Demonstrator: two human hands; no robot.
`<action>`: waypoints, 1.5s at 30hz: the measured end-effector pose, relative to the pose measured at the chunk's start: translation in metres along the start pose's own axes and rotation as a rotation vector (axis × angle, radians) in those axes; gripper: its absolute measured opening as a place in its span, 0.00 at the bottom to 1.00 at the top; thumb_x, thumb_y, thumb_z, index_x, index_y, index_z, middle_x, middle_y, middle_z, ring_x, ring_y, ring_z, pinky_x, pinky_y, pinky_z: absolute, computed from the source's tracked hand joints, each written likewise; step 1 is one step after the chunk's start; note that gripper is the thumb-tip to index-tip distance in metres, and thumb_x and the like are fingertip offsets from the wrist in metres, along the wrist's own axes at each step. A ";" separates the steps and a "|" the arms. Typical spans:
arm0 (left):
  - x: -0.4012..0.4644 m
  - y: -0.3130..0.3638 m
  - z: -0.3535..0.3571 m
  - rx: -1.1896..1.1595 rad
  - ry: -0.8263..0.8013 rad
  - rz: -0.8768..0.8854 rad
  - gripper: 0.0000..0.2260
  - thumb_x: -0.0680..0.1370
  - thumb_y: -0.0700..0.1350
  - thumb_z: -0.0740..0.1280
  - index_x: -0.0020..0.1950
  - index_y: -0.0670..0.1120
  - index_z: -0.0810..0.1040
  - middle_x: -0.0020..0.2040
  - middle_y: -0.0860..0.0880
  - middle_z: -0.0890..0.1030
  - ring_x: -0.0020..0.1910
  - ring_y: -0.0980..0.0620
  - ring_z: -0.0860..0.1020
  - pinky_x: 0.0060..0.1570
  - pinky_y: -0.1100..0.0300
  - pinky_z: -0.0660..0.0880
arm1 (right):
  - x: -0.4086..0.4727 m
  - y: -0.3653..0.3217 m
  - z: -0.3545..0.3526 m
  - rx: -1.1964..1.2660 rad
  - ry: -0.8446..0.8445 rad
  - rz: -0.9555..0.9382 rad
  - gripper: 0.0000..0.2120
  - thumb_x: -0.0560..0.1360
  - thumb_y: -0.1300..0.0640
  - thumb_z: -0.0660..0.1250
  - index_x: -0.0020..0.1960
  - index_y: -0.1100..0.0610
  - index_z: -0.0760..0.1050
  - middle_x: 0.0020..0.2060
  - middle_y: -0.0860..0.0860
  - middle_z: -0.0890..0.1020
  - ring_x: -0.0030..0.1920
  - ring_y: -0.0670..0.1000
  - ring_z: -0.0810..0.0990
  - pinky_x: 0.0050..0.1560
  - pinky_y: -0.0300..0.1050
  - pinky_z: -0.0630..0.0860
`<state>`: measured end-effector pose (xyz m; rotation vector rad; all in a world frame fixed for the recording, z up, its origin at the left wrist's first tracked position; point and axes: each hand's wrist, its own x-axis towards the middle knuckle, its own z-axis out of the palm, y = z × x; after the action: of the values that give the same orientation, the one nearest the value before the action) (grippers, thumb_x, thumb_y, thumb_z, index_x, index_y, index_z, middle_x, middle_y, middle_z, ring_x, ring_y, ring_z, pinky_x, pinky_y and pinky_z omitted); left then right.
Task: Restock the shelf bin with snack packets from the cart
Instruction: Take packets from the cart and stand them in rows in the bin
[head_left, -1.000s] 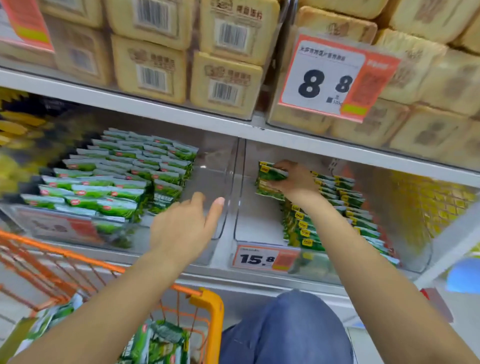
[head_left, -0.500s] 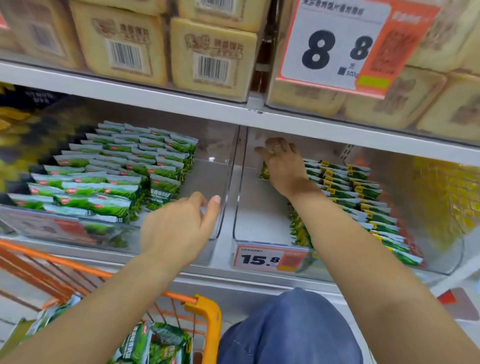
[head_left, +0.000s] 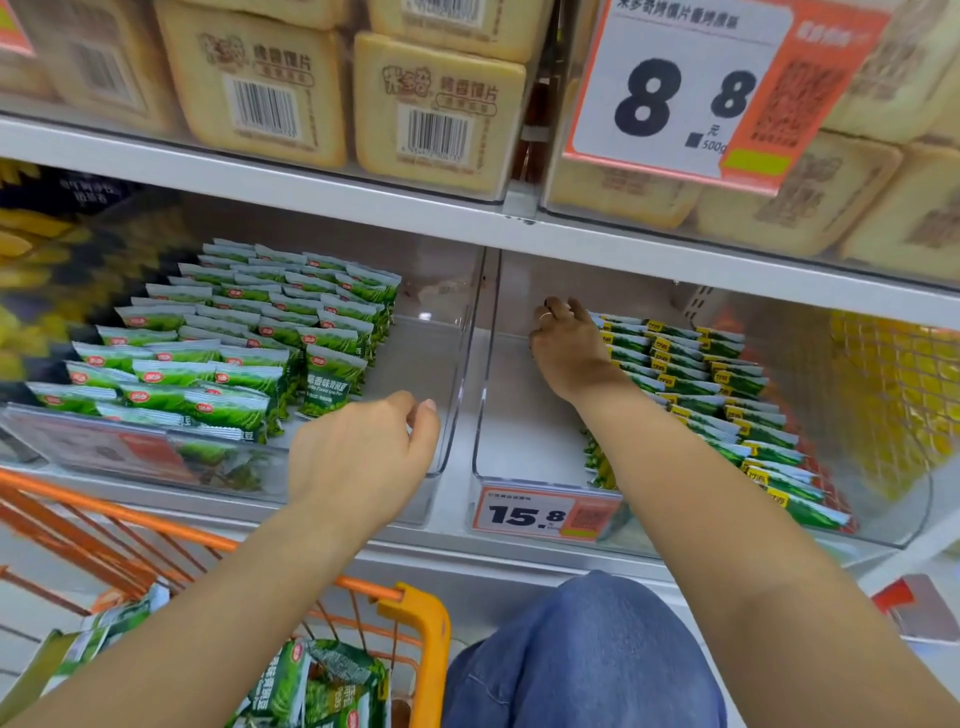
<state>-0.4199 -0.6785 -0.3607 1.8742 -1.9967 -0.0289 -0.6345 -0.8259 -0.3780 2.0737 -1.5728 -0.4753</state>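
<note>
The right hand (head_left: 563, 345), which held packets a second ago, now presses flat-fingered on the packet row (head_left: 691, 374) deep in the shelf bin (head_left: 519, 415): grip released, packets placed. The left hand (head_left: 363, 457), loosely curled and empty, hovers left of the bin; more stock waits in the cart (head_left: 415, 618) below.

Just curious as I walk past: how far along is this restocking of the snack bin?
Partway. Done: rows of green packets already line the right side of the right-hand bin. In hand: the right hand reaches deep into that bin beside the rows; whether it holds a packet is hidden. The left hand hovers at the bin fronts, holding nothing. Left: the bin's left half is bare, and packets remain in the orange cart.
</note>
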 end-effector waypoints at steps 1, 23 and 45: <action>0.000 0.000 0.000 0.003 -0.003 0.000 0.18 0.82 0.55 0.50 0.34 0.51 0.62 0.28 0.52 0.70 0.30 0.50 0.69 0.25 0.60 0.57 | 0.000 0.001 0.001 0.009 0.003 0.009 0.17 0.78 0.62 0.57 0.66 0.59 0.73 0.71 0.58 0.64 0.73 0.58 0.57 0.74 0.55 0.53; -0.053 -0.071 -0.090 -0.380 -0.112 0.356 0.16 0.77 0.58 0.54 0.54 0.55 0.78 0.49 0.61 0.79 0.50 0.60 0.74 0.47 0.59 0.73 | -0.163 -0.077 -0.126 0.959 0.883 0.051 0.09 0.74 0.55 0.62 0.43 0.54 0.81 0.24 0.47 0.75 0.26 0.48 0.75 0.30 0.45 0.72; -0.151 -0.201 -0.066 0.319 -1.350 0.297 0.16 0.78 0.51 0.67 0.46 0.37 0.77 0.37 0.45 0.72 0.33 0.48 0.67 0.30 0.57 0.63 | -0.155 -0.267 -0.181 0.574 -0.238 -0.821 0.19 0.79 0.41 0.58 0.65 0.50 0.71 0.49 0.50 0.81 0.48 0.52 0.77 0.47 0.47 0.75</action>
<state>-0.2052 -0.5364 -0.3981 1.8550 -3.2423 -1.2459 -0.3669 -0.5880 -0.3858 3.2069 -0.9570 -0.6041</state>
